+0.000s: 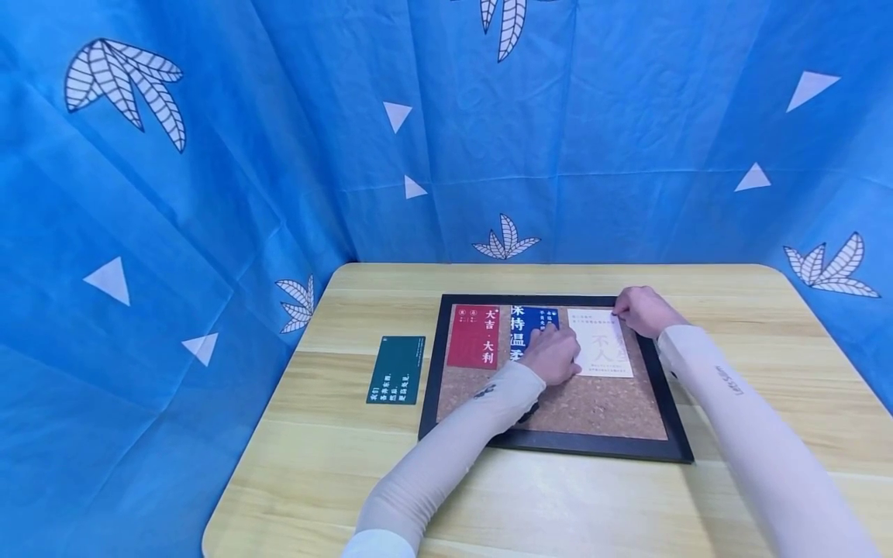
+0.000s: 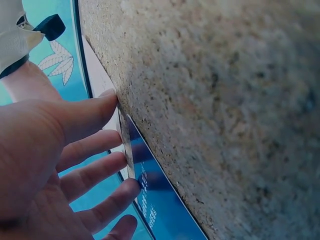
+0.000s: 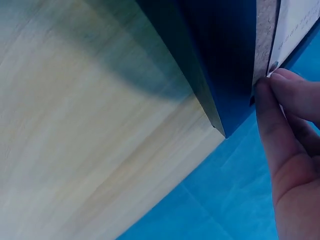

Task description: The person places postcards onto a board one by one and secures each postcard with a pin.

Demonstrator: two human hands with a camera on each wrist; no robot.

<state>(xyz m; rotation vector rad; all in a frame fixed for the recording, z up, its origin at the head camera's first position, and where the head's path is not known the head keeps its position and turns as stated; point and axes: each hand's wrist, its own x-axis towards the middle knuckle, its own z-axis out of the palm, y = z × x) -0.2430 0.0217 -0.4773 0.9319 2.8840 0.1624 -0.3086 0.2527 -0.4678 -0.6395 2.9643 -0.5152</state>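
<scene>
A black-framed cork board (image 1: 600,411) lies on the table with a red card (image 1: 474,337), a blue card (image 1: 518,329) and a white card (image 1: 600,353) side by side along its far half. My left hand (image 1: 553,355) rests across the gap between the blue and white cards. Its fingers (image 2: 97,172) are extended, and the thumb tip presses at the white card's edge. At the white card's far right corner, my right hand (image 1: 645,310) pinches a small dark pushpin (image 3: 274,66) between thumb and forefinger; the fingertips hide most of it.
A dark green card (image 1: 396,370) with white writing lies on the wooden table (image 1: 314,457), left of the board. A blue patterned cloth (image 1: 488,139) hangs behind the table and along its left side.
</scene>
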